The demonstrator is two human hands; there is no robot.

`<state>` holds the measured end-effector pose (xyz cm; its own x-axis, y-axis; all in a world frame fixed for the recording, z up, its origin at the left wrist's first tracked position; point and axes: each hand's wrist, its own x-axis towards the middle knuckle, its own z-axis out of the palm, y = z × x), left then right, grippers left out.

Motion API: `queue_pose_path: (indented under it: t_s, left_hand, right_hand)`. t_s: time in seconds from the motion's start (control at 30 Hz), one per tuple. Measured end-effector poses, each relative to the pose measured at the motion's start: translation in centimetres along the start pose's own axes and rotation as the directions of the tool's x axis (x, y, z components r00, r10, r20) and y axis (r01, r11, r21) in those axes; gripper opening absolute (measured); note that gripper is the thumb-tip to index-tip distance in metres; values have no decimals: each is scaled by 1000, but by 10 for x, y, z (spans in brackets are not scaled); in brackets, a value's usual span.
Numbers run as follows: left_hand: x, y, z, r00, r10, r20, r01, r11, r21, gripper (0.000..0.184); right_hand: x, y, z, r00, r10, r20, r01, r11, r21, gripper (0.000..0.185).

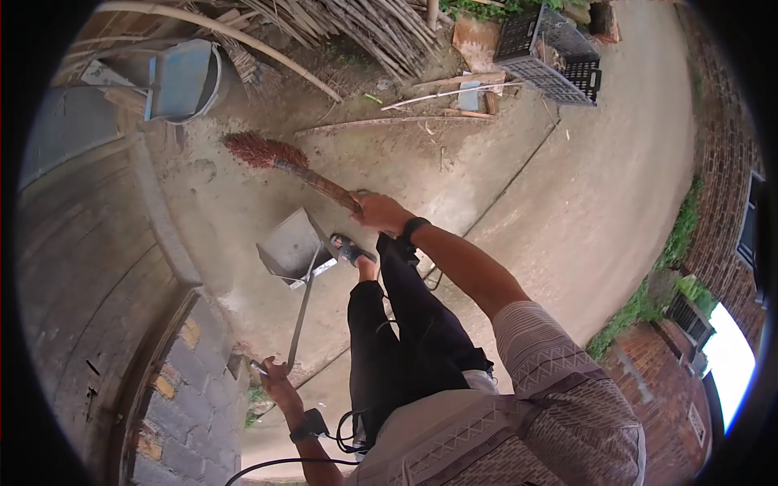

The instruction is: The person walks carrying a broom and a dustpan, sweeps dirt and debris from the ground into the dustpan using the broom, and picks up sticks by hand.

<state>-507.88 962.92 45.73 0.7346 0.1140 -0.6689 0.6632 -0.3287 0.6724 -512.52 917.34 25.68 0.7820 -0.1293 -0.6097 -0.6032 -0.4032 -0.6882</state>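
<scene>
My right hand (382, 213) is closed around the handle of a short broom (320, 185), whose reddish-brown bristle head (263, 150) points to the upper left, over or on the ground. At lower left, my left hand (279, 385) is closed on the top of the long thin handle of a metal dustpan (292, 247). The pan rests on the ground beside my sandalled foot (348, 249), its open side not clearly visible. A small white object (258, 368) sticks out by the fingers of my left hand; its kind is too small to tell.
Bundled sticks (356, 32) and loose wood lie at the top, near a black plastic crate (547, 61). A blue-and-white container (185, 81) stands upper left. A block wall (186, 397) is close on the left; a brick building (725, 154) lines the right. Cables hang at my waist.
</scene>
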Motion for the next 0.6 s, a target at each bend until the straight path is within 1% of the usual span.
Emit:
queue_pose_path:
  t_s: [0.03, 0.07, 0.1, 0.17, 0.23, 0.3, 0.37, 0.4, 0.43, 0.5, 0.53, 0.57, 0.6]
  left_hand:
    - [-4, 3, -3, 1000, -2, -6, 2, 1000, 2, 30]
    - [-9, 2, -4, 999, 8, -52, -7, 1000, 23, 30]
    - [-14, 0, -6, 995, 12, -94, -8, 999, 44, 31]
    - [-18, -3, -17, 997, 7, -73, -5, 1000, 28, 32]
    - [-18, -15, -22, 998, 31, -60, -35, 997, -66, 33]
    - [-19, -15, -18, 997, 14, -82, -22, 995, -102, 32]
    - [-10, -20, -14, 993, -3, -118, -11, 993, -118, 31]
    - [-4, -23, -16, 995, 5, -97, -19, 989, -147, 31]
    - [-1, -20, -17, 993, 6, -115, -23, 988, -150, 31]
    - [7, -14, -13, 989, -43, -145, 13, 980, -200, 30]
    - [12, -16, -17, 993, -15, -117, -11, 975, -220, 31]
    - [15, -15, -23, 989, 6, -148, -41, 972, -231, 31]
    - [20, -16, -25, 985, -4, -171, -40, 967, -251, 32]
  right_hand:
    - [12, 1, 2, 998, 56, 5, -56, 998, 8, 62]
    - [22, 4, 1, 994, 110, 14, -110, 994, 7, 63]
    - [22, 9, -9, 994, 111, 22, -111, 994, -3, 63]
    - [-3, 29, -39, 967, 251, 47, -253, 966, 54, 57]
    - [-29, 74, -49, 962, 253, -99, -268, 942, -203, 56]
    - [-63, 93, -84, 915, 384, -124, -402, 843, -358, 64]
    - [-96, 113, -116, 896, 404, -183, -439, 754, -488, 73]
    - [-109, 120, -127, 907, 381, -179, -416, 740, -529, 75]
    - [-120, 117, -133, 919, 356, -168, -386, 729, -566, 77]
    - [-138, 97, -127, 943, 305, -133, -324, 754, -571, 80]
    - [-148, 90, -121, 948, 298, -116, -312, 784, -537, 81]
    - [-157, 82, -108, 952, 289, -104, -301, 812, -499, 82]
    - [-169, 76, -94, 952, 290, -103, -304, 842, -445, 83]
